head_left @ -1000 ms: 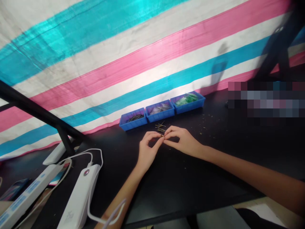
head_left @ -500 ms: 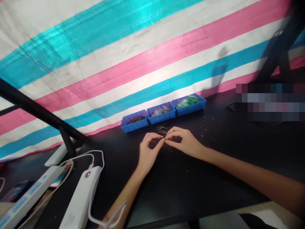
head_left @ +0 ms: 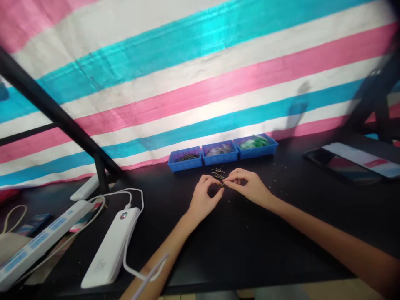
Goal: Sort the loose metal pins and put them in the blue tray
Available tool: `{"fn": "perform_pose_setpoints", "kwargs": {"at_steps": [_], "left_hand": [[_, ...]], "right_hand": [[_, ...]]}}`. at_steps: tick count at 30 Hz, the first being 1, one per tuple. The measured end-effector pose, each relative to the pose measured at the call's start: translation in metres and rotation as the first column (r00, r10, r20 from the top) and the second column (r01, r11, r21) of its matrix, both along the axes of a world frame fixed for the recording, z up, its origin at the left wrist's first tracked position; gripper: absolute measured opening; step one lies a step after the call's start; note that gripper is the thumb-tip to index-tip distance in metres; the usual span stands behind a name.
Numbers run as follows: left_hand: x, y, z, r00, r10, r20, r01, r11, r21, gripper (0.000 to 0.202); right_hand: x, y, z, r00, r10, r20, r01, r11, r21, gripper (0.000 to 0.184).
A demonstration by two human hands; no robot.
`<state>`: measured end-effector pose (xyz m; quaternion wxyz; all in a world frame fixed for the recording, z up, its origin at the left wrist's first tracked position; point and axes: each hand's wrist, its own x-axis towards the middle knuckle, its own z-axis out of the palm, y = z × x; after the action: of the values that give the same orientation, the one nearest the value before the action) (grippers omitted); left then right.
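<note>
My left hand (head_left: 204, 199) is curled in a pinch, its thumb and fingertips at a tiny dark, brassy piece whose kind I cannot make out. Fingertip to fingertip with it, my right hand (head_left: 248, 186) is closed in a pinch too; what it grips, if anything, is too small to tell. Just beyond the fingers several thin brassy metal sticks (head_left: 218, 171) lie loose on the black table (head_left: 250, 246). Behind them stand three blue bins in a row: one with dark thin metal sticks (head_left: 188, 157), one with clear plastic bags (head_left: 219, 149), one with green plastic pieces (head_left: 256, 141).
A white power bank (head_left: 109, 250) with a white cable (head_left: 126, 254) lies left of my left forearm, near a white power strip (head_left: 40, 241). Two phones (head_left: 340, 164) (head_left: 365, 158) rest at the right. A black metal bar (head_left: 62, 118) slants at the left, before a striped tarp (head_left: 187, 100).
The view has shifted, so the table and bins sit slightly lower and further right. My hands stay together in a pinch, the fingertips now slightly further apart.
</note>
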<state>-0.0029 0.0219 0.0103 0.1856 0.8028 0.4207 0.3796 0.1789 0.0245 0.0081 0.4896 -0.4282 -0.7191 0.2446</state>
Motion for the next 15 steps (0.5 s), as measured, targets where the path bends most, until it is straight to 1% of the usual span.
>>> {"fn": "perform_pose_setpoints", "kwargs": {"at_steps": [3,4,6,8,11,15], "left_hand": [[-0.006,0.004,-0.003,0.990,0.080,-0.112,-0.075,0.996,0.042,0.030],[-0.009,0.006,-0.003,0.984,0.110,-0.142,-0.102,0.993,0.061,0.032],[-0.013,0.008,-0.006,0.969,0.162,-0.185,-0.148,0.985,0.090,0.030],[-0.015,0.009,-0.009,0.958,0.197,-0.207,-0.180,0.979,0.098,0.023],[-0.015,0.008,-0.014,0.955,0.206,-0.214,-0.195,0.978,0.075,0.019],[-0.013,0.006,-0.018,0.955,0.190,-0.227,-0.187,0.982,0.033,0.018]], "right_hand": [[0.004,0.005,-0.001,0.997,-0.074,-0.006,0.074,0.997,0.014,0.023],[0.006,0.008,-0.002,0.994,-0.106,-0.011,0.106,0.994,0.001,0.025],[0.007,0.014,-0.003,0.990,-0.139,-0.021,0.138,0.988,-0.067,0.027],[0.006,0.019,-0.004,0.989,-0.127,-0.081,0.114,0.982,-0.150,0.029],[-0.001,0.028,-0.002,0.988,-0.090,-0.127,0.061,0.975,-0.215,0.033],[-0.018,0.042,0.004,0.988,-0.014,-0.154,-0.022,0.973,-0.230,0.035]]}}
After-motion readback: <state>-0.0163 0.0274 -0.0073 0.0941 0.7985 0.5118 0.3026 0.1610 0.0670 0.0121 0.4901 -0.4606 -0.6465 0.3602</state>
